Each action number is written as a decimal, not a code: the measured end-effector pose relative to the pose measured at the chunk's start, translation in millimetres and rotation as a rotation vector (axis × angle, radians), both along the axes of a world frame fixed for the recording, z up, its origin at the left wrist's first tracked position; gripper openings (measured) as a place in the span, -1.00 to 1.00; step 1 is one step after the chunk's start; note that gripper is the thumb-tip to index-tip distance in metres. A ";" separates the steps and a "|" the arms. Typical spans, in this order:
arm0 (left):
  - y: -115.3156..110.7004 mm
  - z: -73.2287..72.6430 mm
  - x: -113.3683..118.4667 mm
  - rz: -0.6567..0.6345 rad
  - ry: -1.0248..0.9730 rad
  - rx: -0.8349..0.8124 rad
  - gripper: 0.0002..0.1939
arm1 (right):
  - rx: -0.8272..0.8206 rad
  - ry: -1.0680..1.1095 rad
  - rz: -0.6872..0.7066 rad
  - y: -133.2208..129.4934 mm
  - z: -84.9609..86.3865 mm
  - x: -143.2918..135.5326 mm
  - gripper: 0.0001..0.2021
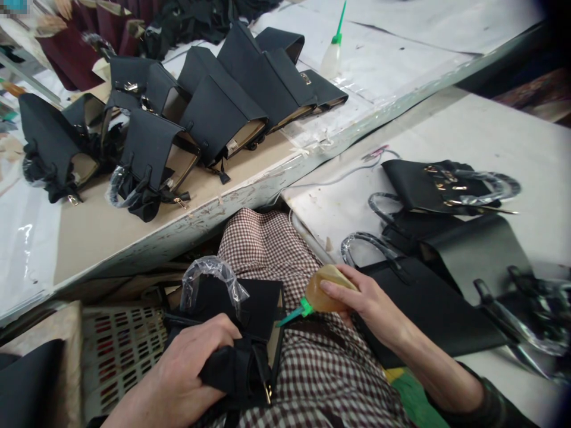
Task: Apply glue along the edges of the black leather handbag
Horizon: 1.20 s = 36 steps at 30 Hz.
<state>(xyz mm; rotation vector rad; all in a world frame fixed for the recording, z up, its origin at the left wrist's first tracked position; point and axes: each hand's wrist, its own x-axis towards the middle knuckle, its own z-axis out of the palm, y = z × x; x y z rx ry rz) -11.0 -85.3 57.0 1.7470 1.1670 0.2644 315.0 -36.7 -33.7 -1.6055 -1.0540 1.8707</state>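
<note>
A black handbag with a plastic-wrapped handle rests on my lap, over a checked apron. My left hand is closed around the bag's gathered black material, close to a gold zip pull. In my right hand is a glue bottle with yellowish contents, gripped between thumb and fingers. Its green nozzle points left and down, with the tip at the bag's open side edge. Whether the tip touches the edge I cannot tell.
Several black bag pieces stand on the workbench ahead, near a second glue bottle. More black handbags lie on the white table at right. A slotted plastic crate sits at lower left. Maroon bags are at upper left.
</note>
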 end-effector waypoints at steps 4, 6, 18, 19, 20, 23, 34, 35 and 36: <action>0.7 -0.1 0.5 0.013 -0.011 0.017 -0.81 | -0.056 0.125 -0.024 -7.6 1.3 1.7 -0.62; 1.0 0.4 0.5 0.019 -0.016 0.032 -0.81 | -0.080 0.179 -0.054 -12.1 5.1 1.1 -0.64; -0.6 0.7 -2.8 0.054 -0.010 0.003 -0.79 | -0.136 0.343 -0.110 -32.3 39.6 -11.4 -0.59; -0.6 0.4 -3.8 0.063 -0.017 -0.004 -0.79 | -0.128 0.321 -0.110 -31.3 36.8 -9.1 -0.59; -0.5 0.0 -4.7 0.071 -0.025 -0.009 -0.79 | -0.119 0.290 -0.104 -29.7 33.2 -6.6 -0.59; 1.0 -1.9 -6.5 0.084 -0.036 -0.004 -0.80 | -0.083 0.176 -0.077 -23.6 21.2 -0.2 -0.56; 5.1 -1.4 -6.2 0.081 -0.031 0.014 -0.81 | -0.009 0.105 -0.077 -16.7 13.1 -1.7 -0.58; 4.9 -1.2 -6.4 0.083 -0.029 0.009 -0.81 | 0.000 0.100 -0.065 -16.5 15.5 -1.4 -0.58; 4.7 -1.1 -6.6 0.084 -0.028 0.004 -0.81 | 0.005 0.102 -0.058 -16.5 18.4 -1.3 -0.59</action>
